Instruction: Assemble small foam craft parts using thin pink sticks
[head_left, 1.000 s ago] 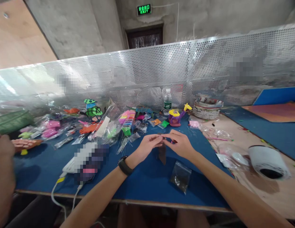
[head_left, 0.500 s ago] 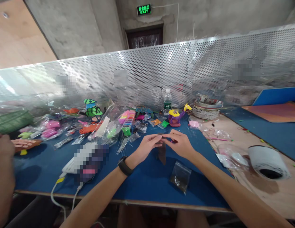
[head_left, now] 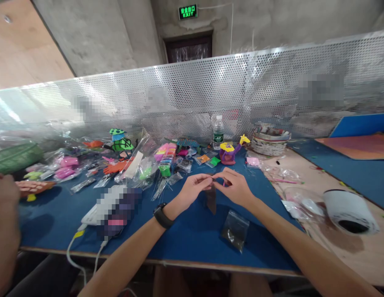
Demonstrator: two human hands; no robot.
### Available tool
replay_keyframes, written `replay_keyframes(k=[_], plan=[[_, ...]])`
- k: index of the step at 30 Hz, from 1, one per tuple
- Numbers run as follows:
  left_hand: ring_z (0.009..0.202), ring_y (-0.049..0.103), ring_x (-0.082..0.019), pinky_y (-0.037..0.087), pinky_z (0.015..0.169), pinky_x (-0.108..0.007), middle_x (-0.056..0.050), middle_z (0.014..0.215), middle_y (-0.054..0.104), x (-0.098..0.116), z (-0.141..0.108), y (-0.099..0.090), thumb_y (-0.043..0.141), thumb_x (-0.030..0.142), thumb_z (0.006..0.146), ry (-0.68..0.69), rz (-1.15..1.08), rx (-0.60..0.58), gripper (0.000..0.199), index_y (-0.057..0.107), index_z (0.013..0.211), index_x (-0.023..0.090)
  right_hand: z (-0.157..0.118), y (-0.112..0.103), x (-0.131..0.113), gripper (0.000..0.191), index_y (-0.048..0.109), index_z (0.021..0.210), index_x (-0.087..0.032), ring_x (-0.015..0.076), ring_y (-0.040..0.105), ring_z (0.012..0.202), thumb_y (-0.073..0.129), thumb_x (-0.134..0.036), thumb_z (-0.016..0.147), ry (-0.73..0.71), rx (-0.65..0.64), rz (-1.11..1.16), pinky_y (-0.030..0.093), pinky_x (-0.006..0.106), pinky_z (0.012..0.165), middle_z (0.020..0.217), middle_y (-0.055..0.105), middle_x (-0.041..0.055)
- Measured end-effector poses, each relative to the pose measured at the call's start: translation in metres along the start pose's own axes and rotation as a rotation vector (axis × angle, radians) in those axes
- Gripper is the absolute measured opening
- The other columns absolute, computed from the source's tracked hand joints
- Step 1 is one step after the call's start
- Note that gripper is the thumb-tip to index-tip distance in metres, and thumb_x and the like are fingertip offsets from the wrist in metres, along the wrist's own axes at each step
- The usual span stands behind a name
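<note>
My left hand (head_left: pixel 195 189), with a black band on its wrist, and my right hand (head_left: pixel 234 186) meet at the fingertips over the blue table. Both are closed in a pinch on something too small to make out. A flat brown piece (head_left: pixel 211 200) hangs or stands just below the fingertips; whether they hold it is unclear. Nearer the table's front edge lies a clear zip bag (head_left: pixel 235 231) with dark brown material inside. Behind my hands stands a purple and yellow giraffe-like figure (head_left: pixel 228 154).
Another person's hand (head_left: pixel 6 198) is at the far left by a brown fish-like figure (head_left: pixel 35 187). A power strip (head_left: pixel 103 204), bagged coloured clay (head_left: pixel 66 167), a water bottle (head_left: pixel 218 132), a paper basket (head_left: pixel 269 142) and a white cylinder (head_left: pixel 349 210) surround the work area.
The fingers of my hands have shifted very slightly, still meeting at the tips. The other person's hand at the left has moved a little.
</note>
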State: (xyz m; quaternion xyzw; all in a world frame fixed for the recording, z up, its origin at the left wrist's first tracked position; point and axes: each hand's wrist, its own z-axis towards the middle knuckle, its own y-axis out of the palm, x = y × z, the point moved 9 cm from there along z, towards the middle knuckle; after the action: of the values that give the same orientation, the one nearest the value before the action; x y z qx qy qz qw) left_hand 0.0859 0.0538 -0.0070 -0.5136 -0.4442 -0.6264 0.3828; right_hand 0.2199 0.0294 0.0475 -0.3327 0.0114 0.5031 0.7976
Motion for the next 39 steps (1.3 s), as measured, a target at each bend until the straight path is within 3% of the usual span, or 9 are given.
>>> replay_keyframes(k=[14,25,33,39], plan=[[0.083,0.066,-0.014,0.053,0.081,-0.027,-0.007,0.093,0.073,0.000,0.001,-0.002,0.084,0.041,0.071,0.022,-0.049,0.013,0.036,0.077,0.094,0.015,0.000,-0.002,0.002,0.007,0.068,0.087,-0.022,0.0089,0.045,0.052,0.067,-0.029,0.088,0.054,0.014,0.013,0.036,0.023,0.051,0.070,0.052,-0.0029],[0.076,0.064,-0.012,0.051,0.077,-0.028,-0.005,0.088,0.072,0.005,0.002,-0.006,0.084,0.038,0.071,0.121,-0.010,0.025,0.034,0.074,0.095,0.015,0.000,-0.004,-0.010,0.014,0.065,0.101,-0.021,0.0104,0.046,0.054,0.063,-0.025,0.088,-0.020,0.000,0.049,0.039,0.025,0.051,0.073,0.051,-0.0014],[0.076,0.062,-0.014,0.052,0.075,-0.027,-0.005,0.089,0.072,0.018,0.000,-0.008,0.080,0.041,0.076,0.228,0.134,0.060,0.032,0.074,0.095,0.016,0.000,-0.008,-0.012,0.010,0.067,0.098,-0.020,0.0100,0.046,0.053,0.063,-0.026,0.091,-0.030,0.044,0.062,0.040,0.026,0.051,0.072,0.053,-0.0008],[0.089,0.067,-0.019,0.052,0.083,-0.030,-0.007,0.095,0.074,0.027,-0.003,-0.007,0.075,0.039,0.081,0.332,0.284,0.076,0.026,0.074,0.093,0.016,0.001,-0.007,-0.013,0.012,0.067,0.101,-0.021,0.0109,0.047,0.054,0.062,-0.028,0.092,-0.027,0.027,0.074,0.040,0.026,0.051,0.073,0.053,-0.0005]])
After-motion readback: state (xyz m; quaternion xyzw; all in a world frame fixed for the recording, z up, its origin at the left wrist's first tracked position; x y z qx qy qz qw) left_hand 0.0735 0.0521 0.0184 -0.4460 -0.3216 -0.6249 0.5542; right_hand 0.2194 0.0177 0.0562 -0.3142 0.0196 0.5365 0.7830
